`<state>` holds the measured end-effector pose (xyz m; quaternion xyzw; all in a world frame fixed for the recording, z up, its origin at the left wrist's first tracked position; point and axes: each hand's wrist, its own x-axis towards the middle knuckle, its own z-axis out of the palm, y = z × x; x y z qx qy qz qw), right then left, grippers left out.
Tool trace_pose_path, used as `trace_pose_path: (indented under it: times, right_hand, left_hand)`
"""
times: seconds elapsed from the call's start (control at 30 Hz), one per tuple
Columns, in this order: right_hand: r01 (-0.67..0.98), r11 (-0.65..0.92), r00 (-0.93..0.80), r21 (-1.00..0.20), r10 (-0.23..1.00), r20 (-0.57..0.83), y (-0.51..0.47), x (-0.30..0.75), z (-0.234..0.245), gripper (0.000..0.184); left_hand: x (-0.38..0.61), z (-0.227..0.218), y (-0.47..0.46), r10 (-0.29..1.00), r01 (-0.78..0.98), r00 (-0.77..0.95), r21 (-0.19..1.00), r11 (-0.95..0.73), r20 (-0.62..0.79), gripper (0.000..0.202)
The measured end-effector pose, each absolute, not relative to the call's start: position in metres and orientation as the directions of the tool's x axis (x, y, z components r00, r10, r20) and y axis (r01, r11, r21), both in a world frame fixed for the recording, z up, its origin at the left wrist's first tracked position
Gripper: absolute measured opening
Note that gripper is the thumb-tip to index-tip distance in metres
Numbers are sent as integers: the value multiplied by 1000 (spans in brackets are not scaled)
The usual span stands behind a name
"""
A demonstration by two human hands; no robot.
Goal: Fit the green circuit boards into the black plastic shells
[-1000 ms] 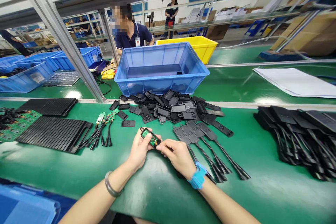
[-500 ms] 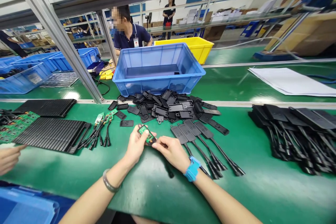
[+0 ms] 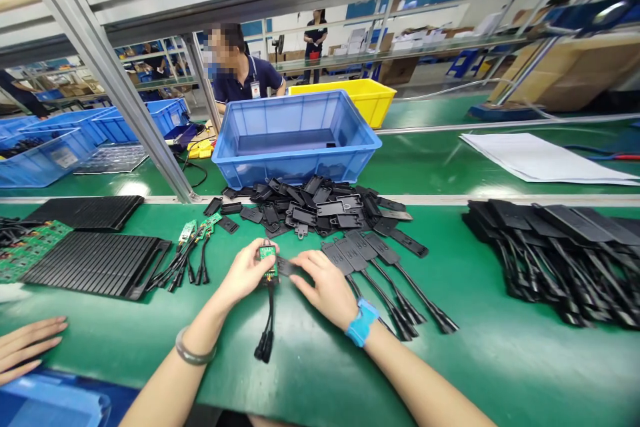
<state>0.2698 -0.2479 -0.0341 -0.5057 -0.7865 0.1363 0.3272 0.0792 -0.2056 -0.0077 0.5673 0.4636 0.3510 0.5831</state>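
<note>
My left hand [image 3: 249,272] is closed round a green circuit board [image 3: 269,260] that sits in a black plastic case. A black cable [image 3: 271,317] hangs from its lower end and splits into two plugs. Close beside it, my right hand [image 3: 323,283] pinches the end of a flat black cover [image 3: 285,266] between thumb and fingers. Just beyond my hands spreads a heap of loose black case halves [image 3: 305,203]. By my right wrist lie several closed black cases [image 3: 353,252] with cables.
A blue bin [image 3: 295,163] stands behind the heap, with a yellow bin [image 3: 373,97] behind it. Left are slotted black trays [image 3: 95,260] and boards with cables [image 3: 187,247]. More cased units [image 3: 560,247] are piled right. Another person's hand [image 3: 30,347] rests at the left edge.
My left hand has turned the board upright, its cable now hanging down. My right hand has come away from the board and now has a black cover. The other person's hand moved nearer.
</note>
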Motion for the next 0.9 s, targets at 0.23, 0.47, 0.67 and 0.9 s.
trace_pose_path:
  times: [0.23,0.47,0.67,0.9]
  right_hand:
    - [841,495,-453,-220,865,214,-244,260,-38,18]
    - [659,343,-96,-670,921,378,-241,282,-34,33]
    - [146,165,63,-975,982,176,-245,280,-21,35]
    - [144,159,-3,-977,987,160,-248,274,-27,25]
  left_hand:
    - [83,-11,-203,917,-219,242,903,369,-316,36]
    - [97,-20,-214,935,-246,260,919,307,-242,49]
    - [107,-24,-223,878,-196,417,920,340,-236,66]
    - [111,-25,-229,805,-108,532,922,372,-262,48]
